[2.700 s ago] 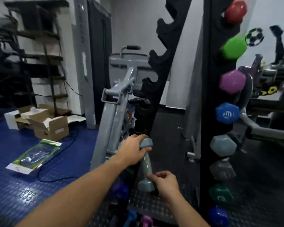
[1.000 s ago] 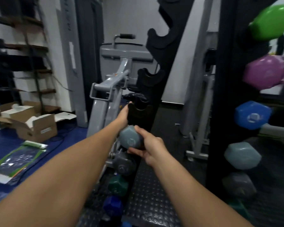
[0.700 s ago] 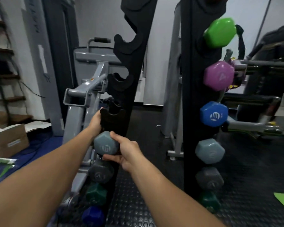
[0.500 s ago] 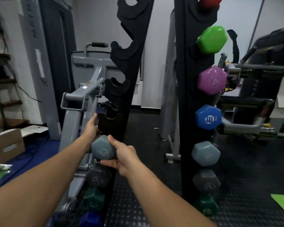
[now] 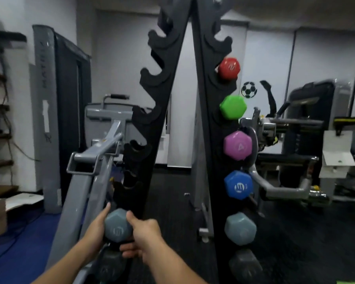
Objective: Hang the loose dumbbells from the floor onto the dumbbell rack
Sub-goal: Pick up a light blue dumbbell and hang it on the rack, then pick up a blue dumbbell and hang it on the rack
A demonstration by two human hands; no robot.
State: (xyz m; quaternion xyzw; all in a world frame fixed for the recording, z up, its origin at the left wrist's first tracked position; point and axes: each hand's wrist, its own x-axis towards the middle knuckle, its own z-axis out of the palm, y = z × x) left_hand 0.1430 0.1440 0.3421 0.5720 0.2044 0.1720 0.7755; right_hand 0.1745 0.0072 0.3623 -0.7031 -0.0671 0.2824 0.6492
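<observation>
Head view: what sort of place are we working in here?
Most likely a gym: a tall dumbbell rack hung with coloured dumbbells such as the green one, grey weight machines, and studded rubber flooring.

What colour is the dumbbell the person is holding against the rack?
Grey-blue, with a pale mark on its end: the dumbbell shows best in the head view, held between both hands.

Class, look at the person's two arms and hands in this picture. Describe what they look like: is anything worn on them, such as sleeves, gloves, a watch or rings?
Both forearms are bare right up to the picture's lower edge, with no sleeves in view. The left hand and the right hand wear no gloves. No watch, band or ring shows on either wrist or on the fingers that can be seen.
</observation>
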